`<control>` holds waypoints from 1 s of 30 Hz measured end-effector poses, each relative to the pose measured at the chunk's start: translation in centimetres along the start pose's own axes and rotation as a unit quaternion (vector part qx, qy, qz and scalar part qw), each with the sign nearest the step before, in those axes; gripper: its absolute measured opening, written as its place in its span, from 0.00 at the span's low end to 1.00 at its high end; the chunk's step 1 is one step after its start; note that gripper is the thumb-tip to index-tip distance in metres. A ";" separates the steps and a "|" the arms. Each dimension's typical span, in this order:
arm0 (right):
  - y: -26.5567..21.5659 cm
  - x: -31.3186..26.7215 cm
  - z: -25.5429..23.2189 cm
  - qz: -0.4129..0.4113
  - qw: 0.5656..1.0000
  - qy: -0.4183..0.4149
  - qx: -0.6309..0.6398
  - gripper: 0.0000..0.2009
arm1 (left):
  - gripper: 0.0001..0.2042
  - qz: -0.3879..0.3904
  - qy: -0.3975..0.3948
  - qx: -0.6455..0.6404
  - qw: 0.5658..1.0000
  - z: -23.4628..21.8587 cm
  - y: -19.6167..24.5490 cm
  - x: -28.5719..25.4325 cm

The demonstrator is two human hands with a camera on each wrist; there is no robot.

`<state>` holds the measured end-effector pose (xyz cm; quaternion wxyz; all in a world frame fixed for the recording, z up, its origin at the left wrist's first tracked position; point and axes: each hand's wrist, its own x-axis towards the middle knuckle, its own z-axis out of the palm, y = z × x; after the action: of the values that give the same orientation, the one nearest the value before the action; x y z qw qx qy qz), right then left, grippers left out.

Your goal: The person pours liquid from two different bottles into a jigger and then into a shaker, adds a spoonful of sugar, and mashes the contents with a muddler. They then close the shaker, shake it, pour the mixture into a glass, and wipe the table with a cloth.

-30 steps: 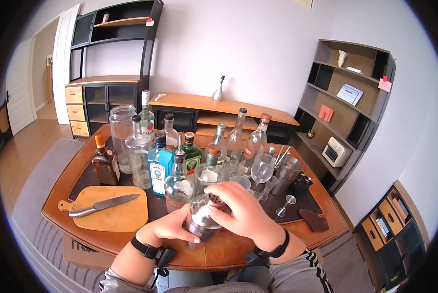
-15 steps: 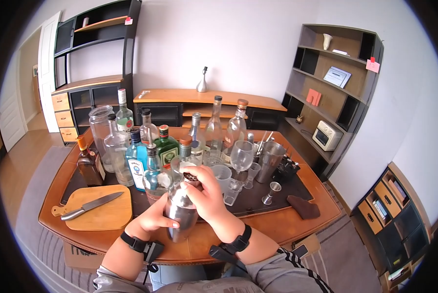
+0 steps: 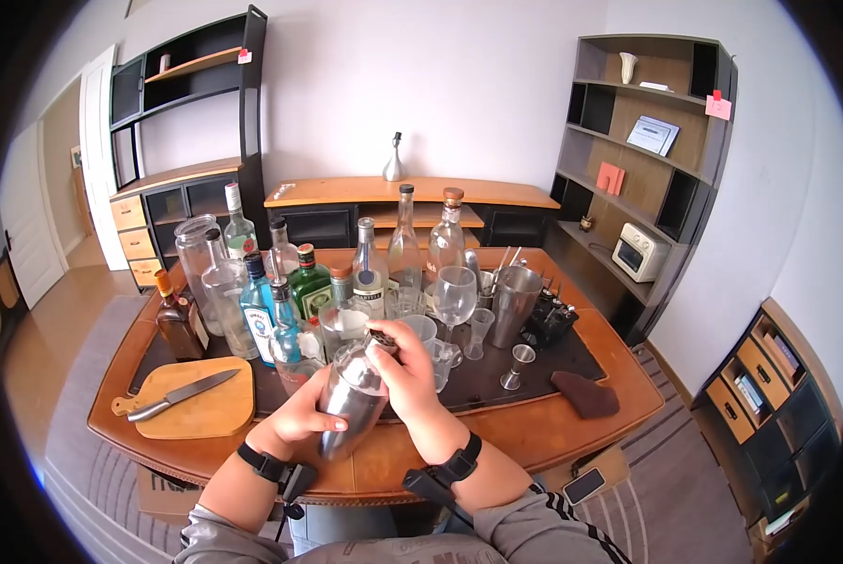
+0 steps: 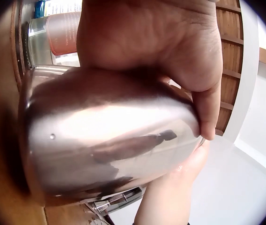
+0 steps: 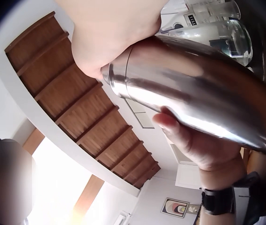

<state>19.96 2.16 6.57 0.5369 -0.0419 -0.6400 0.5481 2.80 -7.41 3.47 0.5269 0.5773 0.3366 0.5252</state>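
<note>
A shiny steel cocktail shaker (image 3: 351, 404) leans above the front edge of the table, its top tipped to the right. My left hand (image 3: 299, 411) grips the body from the side, thumb across the front. At the neck, my right hand (image 3: 404, 365) holds the shaker's top, with the fingers over it and the thumb against its side. The dark end of the top shows between the fingers in the head view. In the left wrist view the smooth steel body (image 4: 109, 131) fills the middle; the right wrist view shows a seam below the neck (image 5: 123, 77).
Several bottles, such as a blue one (image 3: 259, 320), stand behind the shaker. A cutting board (image 3: 210, 414) with a knife (image 3: 186, 395) lies at left. To the right are a wine glass (image 3: 456, 296), a steel mixing tin (image 3: 513, 310), a jigger (image 3: 518, 367) and a brown cloth (image 3: 586, 393).
The shaker has gone from nearly upright to more tilted, its top leaning right. Both hands have kept their hold on it. The head view has also turned, shifting the table leftward.
</note>
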 end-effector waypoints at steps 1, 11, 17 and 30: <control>-0.6 -0.2 0.2 0.034 0.999 0.016 0.013 0.14 | 0.51 -0.001 0.002 0.003 1.000 0.1 0.0 0.1; -1.4 0.4 -2.3 0.078 0.994 0.037 0.059 0.15 | 0.50 0.060 0.127 0.149 0.979 4.1 -0.3 1.2; -2.5 0.9 -4.4 -0.045 0.995 0.074 0.057 0.15 | 0.52 0.071 0.134 0.267 0.952 6.5 1.8 3.8; 0.1 0.6 -3.0 0.020 0.997 -0.043 0.068 0.43 | 0.60 0.207 0.187 0.129 0.952 5.0 -0.9 3.9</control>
<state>21.89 4.58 6.41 0.4992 0.0055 -0.6227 0.6025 8.60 -4.82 4.07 0.2554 0.5889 0.3669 0.6733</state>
